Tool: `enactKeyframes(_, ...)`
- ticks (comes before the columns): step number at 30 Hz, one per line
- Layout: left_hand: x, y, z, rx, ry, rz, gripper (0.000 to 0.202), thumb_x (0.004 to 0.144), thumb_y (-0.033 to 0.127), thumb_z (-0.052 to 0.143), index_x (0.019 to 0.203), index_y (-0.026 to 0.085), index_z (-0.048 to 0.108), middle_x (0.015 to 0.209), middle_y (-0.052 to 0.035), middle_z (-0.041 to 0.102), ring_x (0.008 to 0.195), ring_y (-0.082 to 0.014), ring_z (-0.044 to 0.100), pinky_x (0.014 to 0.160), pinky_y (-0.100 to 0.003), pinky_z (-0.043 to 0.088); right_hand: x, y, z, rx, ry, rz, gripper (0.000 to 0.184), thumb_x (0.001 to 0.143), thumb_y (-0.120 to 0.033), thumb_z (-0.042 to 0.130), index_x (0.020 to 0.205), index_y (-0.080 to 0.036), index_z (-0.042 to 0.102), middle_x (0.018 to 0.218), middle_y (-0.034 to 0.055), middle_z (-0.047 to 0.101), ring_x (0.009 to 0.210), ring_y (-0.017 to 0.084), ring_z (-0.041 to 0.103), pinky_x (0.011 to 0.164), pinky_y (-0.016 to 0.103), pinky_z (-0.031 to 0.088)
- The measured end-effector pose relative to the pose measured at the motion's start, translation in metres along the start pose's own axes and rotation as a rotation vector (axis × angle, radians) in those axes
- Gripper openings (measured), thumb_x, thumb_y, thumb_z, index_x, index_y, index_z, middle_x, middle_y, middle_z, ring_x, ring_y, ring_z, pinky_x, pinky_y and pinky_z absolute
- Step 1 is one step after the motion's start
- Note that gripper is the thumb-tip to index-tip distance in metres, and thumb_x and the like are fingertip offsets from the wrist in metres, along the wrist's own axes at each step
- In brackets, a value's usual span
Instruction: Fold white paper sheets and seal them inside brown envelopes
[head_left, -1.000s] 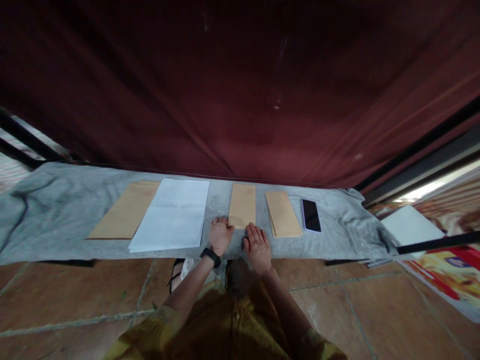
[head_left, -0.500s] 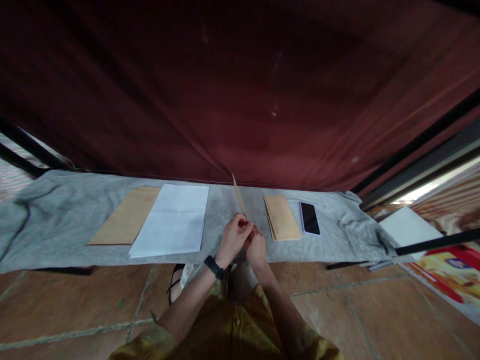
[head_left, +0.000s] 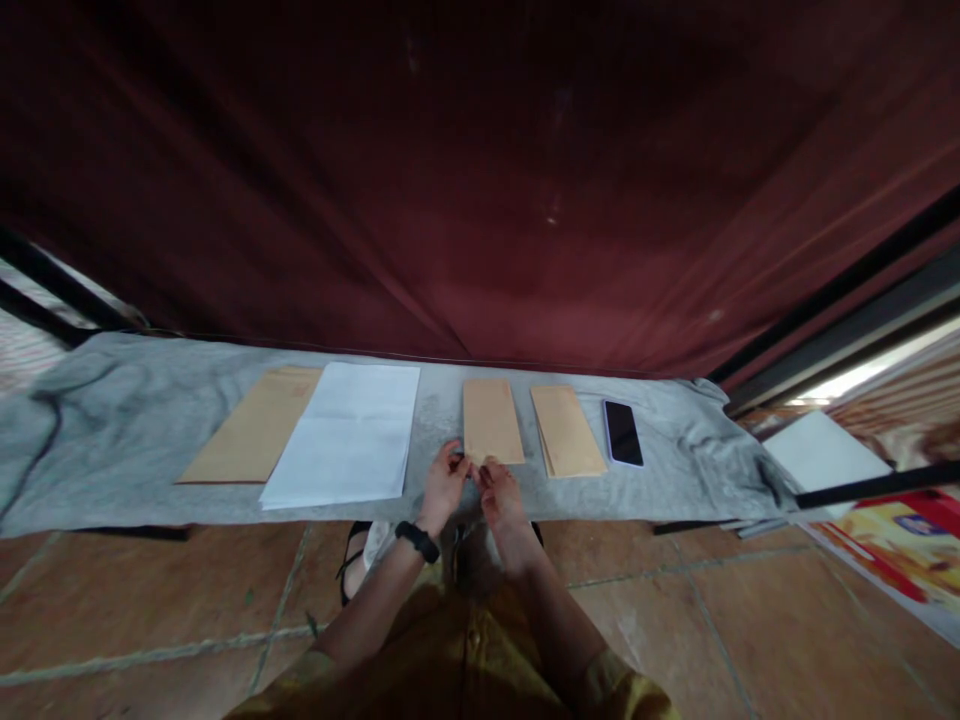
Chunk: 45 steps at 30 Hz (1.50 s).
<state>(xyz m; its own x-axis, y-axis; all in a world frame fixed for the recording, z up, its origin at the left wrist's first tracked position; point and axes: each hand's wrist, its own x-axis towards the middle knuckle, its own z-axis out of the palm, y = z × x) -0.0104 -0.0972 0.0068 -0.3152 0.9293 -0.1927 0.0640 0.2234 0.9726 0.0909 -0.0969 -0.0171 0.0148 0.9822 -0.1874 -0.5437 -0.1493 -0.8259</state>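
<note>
A small brown envelope (head_left: 492, 418) lies flat on the grey cloth (head_left: 120, 440) right in front of me. My left hand (head_left: 444, 487), with a black band at the wrist, has its fingers curled in a pinch at the envelope's near left corner. My right hand (head_left: 501, 492) meets it there, fingertips closed on the near edge. Just to the right sits a stack of similar brown envelopes (head_left: 566, 428). On the left lie a white sheet (head_left: 346, 432) with fold creases and a larger brown envelope (head_left: 251, 425), partly under the sheet.
A black phone (head_left: 622, 432) lies right of the envelope stack. A dark red curtain (head_left: 480, 180) hangs behind the cloth-covered surface. Brown floor tiles (head_left: 150, 600) run below. White paper (head_left: 821, 452) and a colourful printed sheet (head_left: 900, 545) lie at the right.
The small envelope was flat under my hands, then stood on edge between my fingers, and now lies flat again. Both hands have drawn back to its near edge.
</note>
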Motion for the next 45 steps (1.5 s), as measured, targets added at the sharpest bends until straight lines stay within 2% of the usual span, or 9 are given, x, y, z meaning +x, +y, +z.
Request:
enactKeyframes(6, 0.013, 0.006, 0.002, 0.044, -0.019, -0.055, 0.033, 0.082, 0.018, 0.062, 0.115, 0.017, 0.060, 0.065, 0.0043, 0.063, 0.051, -0.0120, 0.059, 0.052, -0.024, 0.047, -0.002, -0.012, -0.015, -0.039, -0.067, 0.126, 0.018, 0.080, -0.038, 0.066, 0.078, -0.021, 0.063, 0.085, 0.0105, 0.075, 0.085, 0.025, 0.072, 0.084, 0.042, 0.060)
enactKeyframes(10, 0.016, 0.008, -0.003, 0.164, 0.017, -0.026, 0.037, 0.083, 0.013, 0.057, 0.120, 0.017, 0.062, 0.067, 0.0038, 0.064, 0.055, -0.0129, 0.060, 0.056, -0.024, 0.046, -0.012, -0.027, -0.035, -0.334, -0.157, 0.181, 0.033, 0.089, -0.044, 0.058, 0.097, -0.015, 0.072, 0.098, 0.0160, 0.077, 0.087, 0.026, 0.074, 0.077, 0.042, 0.062)
enactKeyframes(13, 0.015, 0.009, -0.004, 0.249, 0.048, 0.009, 0.039, 0.083, 0.011, 0.058, 0.121, 0.017, 0.064, 0.075, 0.0002, 0.068, 0.068, -0.0163, 0.064, 0.067, -0.027, 0.048, -0.018, -0.036, -0.044, -0.718, -0.119, -0.047, 0.040, 0.096, -0.045, 0.048, 0.112, -0.017, 0.072, 0.106, 0.0134, 0.077, 0.092, 0.024, 0.073, 0.081, 0.041, 0.061)
enactKeyframes(17, 0.010, 0.014, -0.002, 0.474, 0.049, 0.066, 0.039, 0.087, 0.012, 0.056, 0.124, 0.017, 0.064, 0.095, -0.0080, 0.074, 0.085, -0.0213, 0.069, 0.079, -0.031, 0.049, -0.020, -0.042, -0.044, -1.264, -0.234, -0.490, 0.043, 0.102, -0.032, 0.039, 0.138, -0.020, 0.061, 0.141, 0.0107, 0.062, 0.133, 0.023, 0.055, 0.114, 0.043, 0.043)
enactKeyframes(22, 0.004, 0.018, -0.002, 0.701, 0.036, 0.102, 0.034, 0.093, 0.017, 0.052, 0.125, 0.017, 0.064, 0.111, -0.0126, 0.073, 0.094, -0.0231, 0.070, 0.083, -0.033, 0.051, -0.021, -0.039, -0.041, -1.633, -0.376, -0.626, 0.046, 0.105, -0.029, 0.040, 0.147, -0.018, 0.051, 0.151, 0.0096, 0.052, 0.144, 0.024, 0.043, 0.121, 0.046, 0.032)
enactKeyframes(27, -0.005, 0.006, -0.001, 0.857, 0.071, 0.392, 0.033, 0.097, 0.020, 0.044, 0.122, 0.018, 0.066, 0.122, -0.0130, 0.067, 0.110, -0.0245, 0.065, 0.097, -0.038, 0.051, -0.020, -0.032, -0.045, -1.701, -0.350, -0.649, 0.046, 0.104, -0.028, 0.040, 0.148, -0.020, 0.051, 0.152, 0.0081, 0.052, 0.143, 0.023, 0.044, 0.120, 0.044, 0.034)
enactKeyframes(32, -0.018, -0.009, 0.004, 0.850, -0.179, 0.698, 0.040, 0.103, 0.029, 0.038, 0.134, 0.015, 0.059, 0.138, -0.0123, 0.062, 0.133, -0.0221, 0.054, 0.115, -0.040, 0.042, -0.019, -0.026, -0.049, -1.721, -0.331, -0.635, 0.048, 0.101, -0.019, 0.039, 0.148, -0.017, 0.050, 0.151, 0.0087, 0.053, 0.143, 0.021, 0.044, 0.121, 0.043, 0.031)
enactKeyframes(40, -0.026, -0.020, -0.008, 1.023, -0.239, 0.725, 0.052, 0.102, 0.037, 0.041, 0.149, 0.015, 0.046, 0.154, -0.0139, 0.048, 0.147, -0.0246, 0.039, 0.121, -0.046, 0.034, -0.020, -0.029, -0.058, -1.732, -0.235, -0.651, 0.047, 0.103, -0.023, 0.039, 0.149, -0.017, 0.049, 0.151, 0.0094, 0.052, 0.141, 0.022, 0.047, 0.121, 0.044, 0.030)
enactKeyframes(45, -0.032, -0.024, -0.010, 1.081, -0.192, 0.712, 0.058, 0.100, 0.039, 0.044, 0.151, 0.011, 0.042, 0.157, -0.0161, 0.043, 0.150, -0.0259, 0.033, 0.123, -0.046, 0.031, -0.020, -0.031, -0.065, -1.730, -0.174, -0.686, 0.046, 0.104, -0.024, 0.038, 0.147, -0.015, 0.051, 0.150, 0.0115, 0.054, 0.139, 0.024, 0.050, 0.119, 0.045, 0.033)
